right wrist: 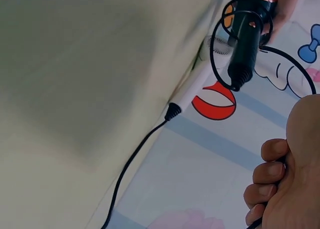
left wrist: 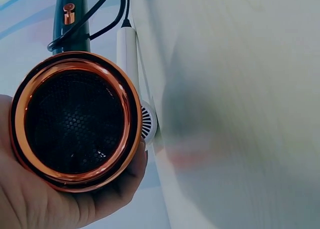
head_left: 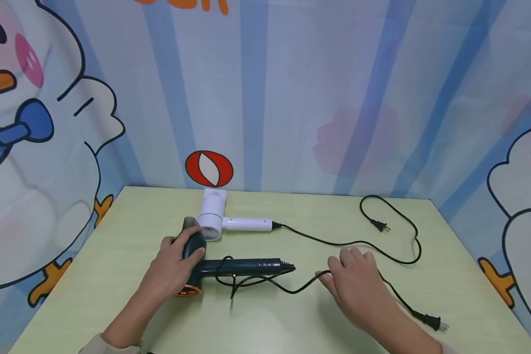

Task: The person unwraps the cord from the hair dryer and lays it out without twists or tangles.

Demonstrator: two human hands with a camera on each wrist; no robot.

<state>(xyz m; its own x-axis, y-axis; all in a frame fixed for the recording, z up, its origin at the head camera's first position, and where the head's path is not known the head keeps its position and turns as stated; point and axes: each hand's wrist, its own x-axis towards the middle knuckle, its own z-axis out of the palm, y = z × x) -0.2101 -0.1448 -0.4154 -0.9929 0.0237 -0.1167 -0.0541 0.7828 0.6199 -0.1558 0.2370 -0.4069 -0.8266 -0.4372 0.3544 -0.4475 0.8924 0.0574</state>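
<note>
My left hand [head_left: 170, 268] grips the barrel of a dark green hair dryer [head_left: 243, 267], thumb and fingers wrapped round it. Its copper-rimmed air inlet [left wrist: 75, 121] faces the left wrist camera. The black cord [head_left: 294, 292] loops round the dryer's handle, then runs right into my right hand [head_left: 358, 290]. Curled fingers [right wrist: 265, 181] of that hand hold the cord. Past the hand, the cord's end carries a two-pin plug [head_left: 429, 321], hanging toward the right. Just behind the green dryer lies a white hair dryer [head_left: 248, 224], its handle pointing right.
The white dryer's cord [head_left: 358, 242] snakes across the right back of the pale table [head_left: 115, 236] and curls round to its plug [head_left: 380, 225]. A striped cartoon curtain [head_left: 287, 98] stands along the table's back and sides.
</note>
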